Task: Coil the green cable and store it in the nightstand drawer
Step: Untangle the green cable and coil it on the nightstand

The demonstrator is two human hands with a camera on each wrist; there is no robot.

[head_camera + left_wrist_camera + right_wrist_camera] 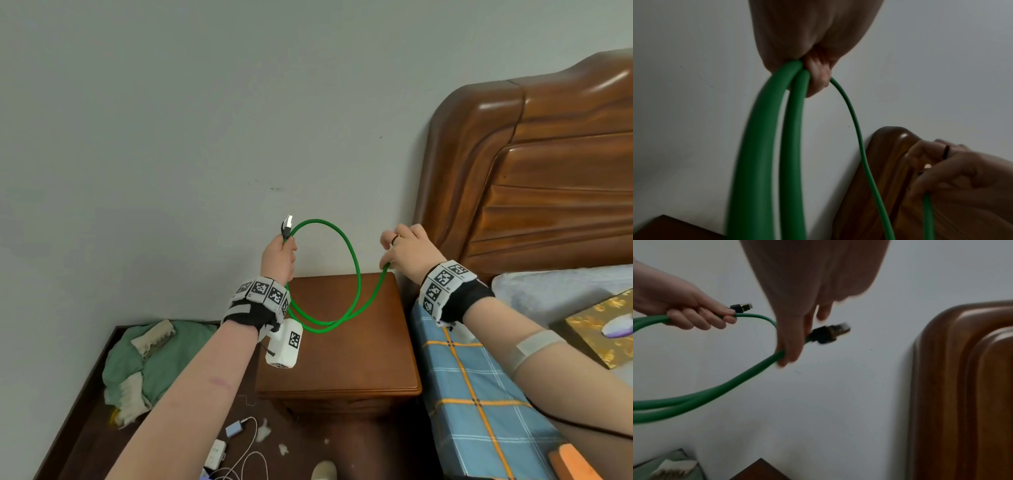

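Green cable point(356, 274) is hanging in mid-air above the nightstand point(342, 359), already looped into a hoop between both hands. The left hand point(279, 255) is gripping the gathered strands in a closed fist, one plug point(287, 224) poking up out of it. The right hand point(407, 250) is pinching the free end just behind the other plug point(830, 334), its remaining fingers spread loose. To finish this turn well, the right hand should be carrying that end across to the left fist, matching the size of the loops already made (no twisting, or the hoop springs open). Drawer front is sitting out of clear view below the nightstand top.
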